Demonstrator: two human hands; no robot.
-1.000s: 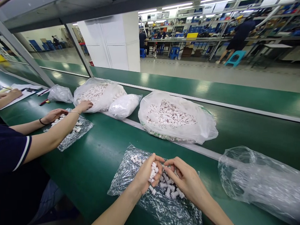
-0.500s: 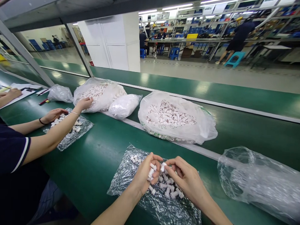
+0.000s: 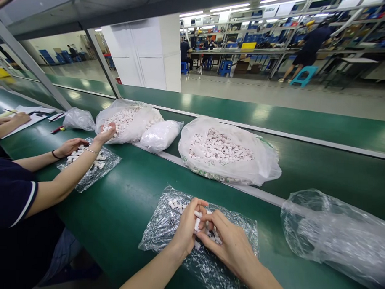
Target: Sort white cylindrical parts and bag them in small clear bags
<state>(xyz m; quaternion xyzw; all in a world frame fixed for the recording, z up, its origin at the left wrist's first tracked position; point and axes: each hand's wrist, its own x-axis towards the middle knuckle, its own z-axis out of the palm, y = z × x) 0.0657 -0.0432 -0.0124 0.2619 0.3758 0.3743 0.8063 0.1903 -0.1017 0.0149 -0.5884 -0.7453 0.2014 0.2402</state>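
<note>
Several small white plastic fittings point(image 3: 197, 223) lie in my left hand point(image 3: 185, 228), whose fingers curl around them. My right hand point(image 3: 231, 240) comes up against it from the right, thumb and fingers closed in beside those pieces. Whatever its fingertips pinch is hidden. Both hands are over a flat clear plastic bag point(image 3: 156, 227) on the green workbench point(image 3: 130, 201). A few more white fittings point(image 3: 174, 204) rest on the bag's upper left part, and others lie partly covered below my right hand.
Beyond my hands stands an open bag of small white parts point(image 3: 219, 147). Clear plastic bags point(image 3: 337, 234) lie at right. On the left, a co-worker's hand point(image 3: 106, 134) holds white pieces by another filled bag point(image 3: 133, 117). A metal post point(image 3: 102, 63) rises behind.
My right hand has moved left and down from above the loose fittings to my left hand, covering some pieces. The co-worker's hand at the far bag has turned palm up with pieces in it.
</note>
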